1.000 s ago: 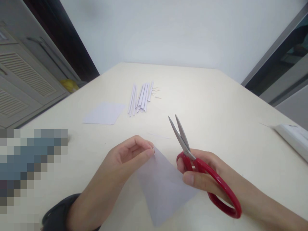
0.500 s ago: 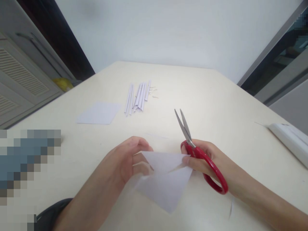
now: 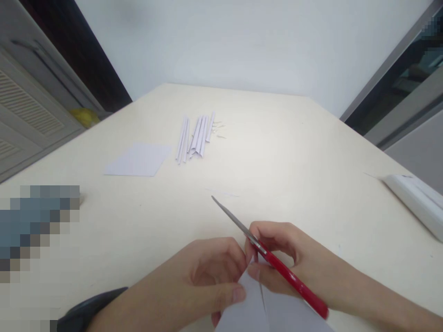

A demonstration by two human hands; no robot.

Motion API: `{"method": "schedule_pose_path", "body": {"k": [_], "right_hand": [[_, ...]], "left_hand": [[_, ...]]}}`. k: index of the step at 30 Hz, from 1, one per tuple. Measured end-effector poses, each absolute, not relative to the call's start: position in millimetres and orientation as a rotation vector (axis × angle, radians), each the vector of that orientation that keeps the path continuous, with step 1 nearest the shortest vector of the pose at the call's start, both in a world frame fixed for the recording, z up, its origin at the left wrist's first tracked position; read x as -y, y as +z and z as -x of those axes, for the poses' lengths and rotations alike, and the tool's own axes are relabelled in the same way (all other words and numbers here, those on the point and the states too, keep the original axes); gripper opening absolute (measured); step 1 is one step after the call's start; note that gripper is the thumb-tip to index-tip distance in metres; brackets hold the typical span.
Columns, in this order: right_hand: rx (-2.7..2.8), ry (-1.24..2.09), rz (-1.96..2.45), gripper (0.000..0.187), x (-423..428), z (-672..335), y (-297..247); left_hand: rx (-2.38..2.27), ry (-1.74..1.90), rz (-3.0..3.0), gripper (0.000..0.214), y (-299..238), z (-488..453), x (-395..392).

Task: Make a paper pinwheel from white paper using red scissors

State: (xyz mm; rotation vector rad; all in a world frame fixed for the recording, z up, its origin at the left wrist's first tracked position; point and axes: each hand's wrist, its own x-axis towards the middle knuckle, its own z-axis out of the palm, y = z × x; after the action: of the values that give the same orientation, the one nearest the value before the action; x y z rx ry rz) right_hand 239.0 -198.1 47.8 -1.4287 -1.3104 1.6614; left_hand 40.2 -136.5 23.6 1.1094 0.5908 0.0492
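Left hand (image 3: 199,274) pinches the white sheet (image 3: 245,316) over the counter (image 3: 294,161); right hand (image 3: 301,253) has its corner too, fingers holding red-handled scissors (image 3: 294,281), blades angling left, paper rolls (image 3: 197,136) lying beyond!

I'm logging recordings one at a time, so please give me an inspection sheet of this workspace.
Surface: cream tabletop
Job's things: held paper; red-handled scissors
Clutter: paper rolls, small scraps, flat paper, thin strip
Grips: left hand holds the held paper; right hand holds the scissors and pinches the held paper
Cables: nothing certain; thin line beside white object unclear
Surroundings: pale wall, louvred cabinet, yellow item
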Motion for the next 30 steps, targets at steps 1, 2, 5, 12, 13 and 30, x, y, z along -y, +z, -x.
{"method": "schedule_pose_path", "body": {"k": [1,2,5,12,13,30], "right_hand": [[1.304,1.638,1.425,0.017,197,-241,47],[1.294,1.605,1.418,0.018,195,-243,46],[1.244,1.531,1.386,0.018,191,-250,45],[1.437,1.306,1.601,0.015,192,-247,42],[1.505,1.164,1.673,0.014,192,-247,40],[2.070,0.390,1.874,0.020,194,-247,22]], "left_hand": [[-0.593,0.050,-1.135,0.002,23,-40,136],[-0.607,0.060,-1.173,0.002,23,-40,135],[-0.679,0.082,-1.275,0.010,23,-39,132],[-0.795,0.052,-1.502,0.022,30,-41,132],[-0.816,0.049,-1.536,0.021,31,-42,132],[-0.853,0.081,-1.704,0.016,37,-43,133]]}}
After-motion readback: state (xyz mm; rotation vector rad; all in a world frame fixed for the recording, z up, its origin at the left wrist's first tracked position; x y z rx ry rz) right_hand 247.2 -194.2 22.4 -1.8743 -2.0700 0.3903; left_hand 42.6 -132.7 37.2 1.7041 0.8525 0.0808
